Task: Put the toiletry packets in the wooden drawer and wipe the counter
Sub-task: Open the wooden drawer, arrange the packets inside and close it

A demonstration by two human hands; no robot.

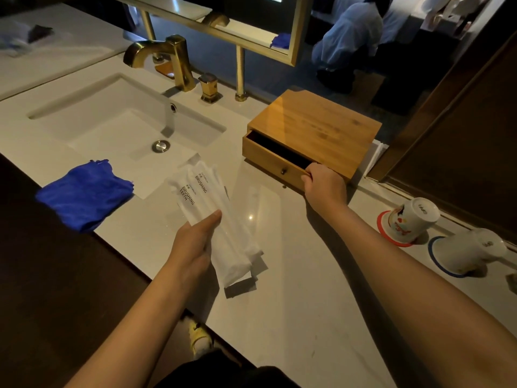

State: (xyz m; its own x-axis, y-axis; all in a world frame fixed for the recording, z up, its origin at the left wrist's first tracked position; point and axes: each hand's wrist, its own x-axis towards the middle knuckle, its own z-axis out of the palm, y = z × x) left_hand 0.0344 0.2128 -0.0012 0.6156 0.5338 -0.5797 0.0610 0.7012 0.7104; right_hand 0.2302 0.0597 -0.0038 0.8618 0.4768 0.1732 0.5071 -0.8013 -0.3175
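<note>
At frame centre, the left hand (193, 242) clasped a stack of white toiletry packets (212, 217), thumb pressed over the top, holding them clear of the counter (293, 303) ready for stowing. Right of centre, the right hand (324, 186) curled its fingers over the front edge of the partly open wooden drawer (277, 161), apparently to widen the gap. A blue cloth (86, 191) lay at left beside the sink (84, 113), presumably kept for wiping.

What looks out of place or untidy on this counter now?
Only the blue cloth looks untidy: it lies crumpled at the counter's front edge, left of the sink. Nothing looks spilled or damaged.
</note>
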